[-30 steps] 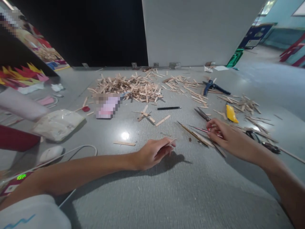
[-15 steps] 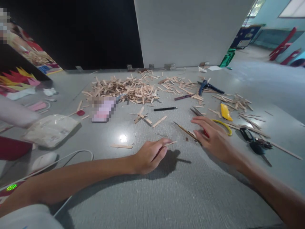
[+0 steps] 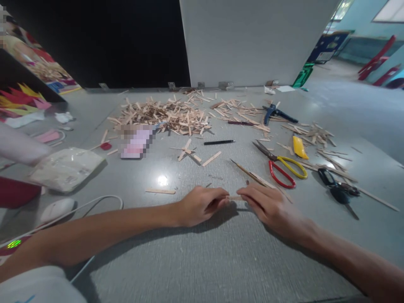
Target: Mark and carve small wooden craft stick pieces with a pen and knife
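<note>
My left hand point(image 3: 202, 205) and my right hand point(image 3: 268, 206) meet low over the grey table point(image 3: 221, 261), each pinching one end of a short wooden stick piece point(image 3: 234, 197). Just beyond my right hand lie long thin wooden sticks point(image 3: 252, 174) and red-and-yellow-handled scissors point(image 3: 280, 166), which sit free on the table.
A big heap of wooden stick pieces point(image 3: 164, 115) covers the far middle. A black pen point(image 3: 219, 142), a yellow cutter point(image 3: 298, 147), blue pliers point(image 3: 274, 112) and dark scissors point(image 3: 336, 187) lie around. A white bag point(image 3: 65, 168), a mouse point(image 3: 57, 209) and another person's sleeve point(image 3: 19, 145) are at left.
My right hand has left the scissors area and come leftward to the left hand. It now grips the other end of the stick piece. The scissors lie uncovered.
</note>
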Demonstrator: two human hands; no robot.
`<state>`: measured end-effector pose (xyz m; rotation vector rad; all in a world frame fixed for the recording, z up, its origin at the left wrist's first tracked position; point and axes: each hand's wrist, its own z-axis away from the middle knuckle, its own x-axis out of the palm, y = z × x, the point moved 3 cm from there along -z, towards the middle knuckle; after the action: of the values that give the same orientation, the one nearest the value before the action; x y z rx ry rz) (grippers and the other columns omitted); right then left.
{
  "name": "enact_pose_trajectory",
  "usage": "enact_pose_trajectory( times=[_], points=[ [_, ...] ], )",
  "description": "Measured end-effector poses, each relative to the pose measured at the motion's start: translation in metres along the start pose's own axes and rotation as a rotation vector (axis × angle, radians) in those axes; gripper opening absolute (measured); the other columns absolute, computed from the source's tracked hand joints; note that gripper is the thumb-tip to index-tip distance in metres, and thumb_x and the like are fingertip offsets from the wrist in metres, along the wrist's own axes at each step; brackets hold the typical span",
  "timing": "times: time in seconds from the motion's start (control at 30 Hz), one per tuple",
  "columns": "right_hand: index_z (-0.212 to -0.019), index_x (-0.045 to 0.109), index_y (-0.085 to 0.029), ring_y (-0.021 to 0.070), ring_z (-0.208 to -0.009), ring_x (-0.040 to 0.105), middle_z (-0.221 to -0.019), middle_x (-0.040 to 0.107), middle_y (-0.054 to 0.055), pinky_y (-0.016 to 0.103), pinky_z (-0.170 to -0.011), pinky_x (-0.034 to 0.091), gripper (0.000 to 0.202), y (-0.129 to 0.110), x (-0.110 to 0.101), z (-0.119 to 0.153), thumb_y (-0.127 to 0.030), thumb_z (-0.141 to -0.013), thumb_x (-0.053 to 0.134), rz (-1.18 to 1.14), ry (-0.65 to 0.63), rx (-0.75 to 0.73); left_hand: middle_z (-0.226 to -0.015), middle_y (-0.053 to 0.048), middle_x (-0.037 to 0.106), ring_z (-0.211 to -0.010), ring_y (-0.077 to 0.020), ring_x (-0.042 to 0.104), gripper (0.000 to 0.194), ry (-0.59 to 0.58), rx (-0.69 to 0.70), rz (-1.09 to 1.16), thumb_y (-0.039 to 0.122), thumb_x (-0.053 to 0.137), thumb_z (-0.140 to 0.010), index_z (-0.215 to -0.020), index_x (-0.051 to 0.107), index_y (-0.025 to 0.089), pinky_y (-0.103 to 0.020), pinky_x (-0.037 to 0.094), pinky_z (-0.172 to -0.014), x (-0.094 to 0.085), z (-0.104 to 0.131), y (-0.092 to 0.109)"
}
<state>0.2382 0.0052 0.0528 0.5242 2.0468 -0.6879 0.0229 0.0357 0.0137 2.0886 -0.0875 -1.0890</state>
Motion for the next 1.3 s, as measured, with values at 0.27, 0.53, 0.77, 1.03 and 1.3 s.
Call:
enact_pose_trajectory(
  times=[0.27, 0.53, 0.77, 1.03, 1.3],
  points=[
    [-0.107, 0.073, -0.016, 0.0164, -0.075, 0.073, -0.087, 0.076, 0.007, 0.026, -0.071, 0.06, 0.031, -0.001, 0.006, -0.004, -0.019, -0.116, 0.044, -0.153, 0.019, 0.038, -0.071, 0.0, 0.073, -0.054, -0.0106, 0.062, 0.024, 0.034, -0.027, 0.049, 0.034, 0.05, -0.113, -0.109, 0.066, 0.016, -0.019, 0.046, -0.054, -0.001, -0.001, 0.004],
    [-0.109, 0.072, -0.017, 0.016, -0.075, 0.072, -0.087, 0.074, 0.005, 0.026, -0.068, 0.059, 0.026, -0.005, 0.008, -0.002, -0.017, -0.115, 0.046, -0.112, 0.12, 0.061, -0.077, -0.003, 0.075, -0.056, -0.0098, 0.063, 0.03, 0.123, 0.054, 0.006, 0.032, 0.048, -0.115, -0.107, 0.07, 0.013, -0.018, 0.046, -0.054, -0.002, 0.0, 0.004],
    [-0.115, 0.075, -0.015, 0.024, -0.101, 0.071, -0.109, 0.076, 0.014, 0.041, -0.087, 0.064, 0.021, -0.01, 0.006, -0.003, -0.016, -0.112, 0.054, 0.047, 0.096, -0.127, -0.068, 0.001, 0.068, -0.052, -0.0088, 0.055, 0.047, 0.022, 0.058, 0.017, 0.04, 0.039, -0.119, -0.104, 0.074, 0.013, -0.018, 0.041, -0.051, 0.0, -0.002, 0.002],
    [-0.104, 0.078, -0.007, 0.0257, -0.099, 0.068, -0.105, 0.079, 0.016, 0.042, -0.088, 0.061, 0.024, -0.023, 0.011, 0.0, -0.003, -0.106, 0.054, 0.263, 0.099, -0.39, -0.058, 0.004, 0.061, -0.05, -0.0078, 0.049, 0.05, -0.006, -0.039, 0.18, 0.048, 0.046, -0.116, -0.09, 0.072, 0.014, -0.017, 0.037, -0.05, 0.002, -0.004, -0.002],
    [-0.1, 0.082, -0.008, 0.0259, -0.101, 0.067, -0.103, 0.08, 0.016, 0.042, -0.091, 0.059, 0.039, -0.031, 0.015, 0.002, -0.001, -0.103, 0.043, 0.482, 0.109, -0.536, -0.06, 0.002, 0.063, -0.054, -0.0086, 0.054, 0.051, -0.157, -0.17, 0.436, 0.048, 0.046, -0.113, -0.078, 0.064, 0.016, -0.017, 0.04, -0.054, -0.003, -0.008, 0.002]
  ],
)
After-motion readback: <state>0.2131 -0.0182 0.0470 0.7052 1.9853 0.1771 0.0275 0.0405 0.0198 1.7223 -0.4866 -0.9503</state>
